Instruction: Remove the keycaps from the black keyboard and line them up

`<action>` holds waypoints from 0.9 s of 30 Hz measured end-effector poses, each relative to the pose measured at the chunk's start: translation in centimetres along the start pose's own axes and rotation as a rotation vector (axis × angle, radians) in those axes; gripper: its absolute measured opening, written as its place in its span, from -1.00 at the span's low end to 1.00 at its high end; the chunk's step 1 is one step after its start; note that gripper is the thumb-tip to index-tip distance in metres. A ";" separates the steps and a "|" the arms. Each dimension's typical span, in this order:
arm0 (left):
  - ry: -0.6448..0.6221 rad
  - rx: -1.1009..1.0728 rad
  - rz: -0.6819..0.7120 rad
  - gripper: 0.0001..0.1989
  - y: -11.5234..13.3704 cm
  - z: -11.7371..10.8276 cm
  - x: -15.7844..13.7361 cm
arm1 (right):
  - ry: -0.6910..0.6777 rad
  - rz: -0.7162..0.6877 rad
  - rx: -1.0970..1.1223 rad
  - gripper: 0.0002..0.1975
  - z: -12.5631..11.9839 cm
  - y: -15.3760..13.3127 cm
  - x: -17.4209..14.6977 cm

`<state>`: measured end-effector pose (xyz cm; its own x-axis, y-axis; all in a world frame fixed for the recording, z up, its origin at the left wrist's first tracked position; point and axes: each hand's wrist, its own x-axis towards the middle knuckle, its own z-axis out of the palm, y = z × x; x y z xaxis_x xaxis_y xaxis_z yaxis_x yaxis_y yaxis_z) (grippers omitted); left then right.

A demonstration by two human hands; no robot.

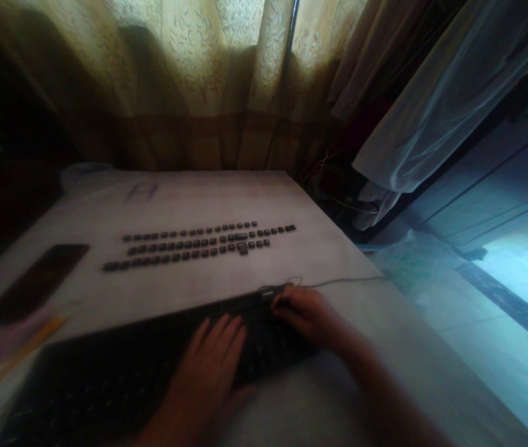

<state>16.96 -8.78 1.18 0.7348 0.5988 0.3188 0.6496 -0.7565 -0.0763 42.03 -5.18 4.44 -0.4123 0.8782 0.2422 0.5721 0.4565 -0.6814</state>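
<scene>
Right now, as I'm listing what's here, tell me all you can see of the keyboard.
The keyboard is long, black and plastic-looking, lying slanted on the table, left end nearest the camera. A pale mark sits on its far edge, near a thin cable trailing rightward. The left grip rests across it; the right grip is at its far right corner. Blur hides most detail.

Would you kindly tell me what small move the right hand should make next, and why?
I would probably raise the right hand slightly: its fingers seem to pinch something small and dark over the right end of the black rectangular keyboard, and the left hand lies across it, which may steady it. Blur hides what is pinched, so lifting might show it.
</scene>
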 end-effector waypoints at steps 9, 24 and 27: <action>-0.025 -0.044 -0.016 -0.39 0.1 -0.4 0.2 | -0.152 0.015 -0.004 -0.90 -1.1 0.3 1.0; -0.065 -0.087 -0.040 -0.40 0.2 -0.4 0.0 | -0.241 -0.047 -0.071 -0.91 -1.4 0.2 1.9; -0.063 -0.072 -0.032 -0.40 0.2 -0.5 0.1 | -0.173 -0.017 -0.011 -0.90 -1.2 0.7 1.4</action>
<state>17.08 -9.05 1.63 0.7262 0.6364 0.2601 0.6588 -0.7523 0.0016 42.68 -3.42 5.08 -0.5371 0.8334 0.1302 0.5717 0.4732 -0.6702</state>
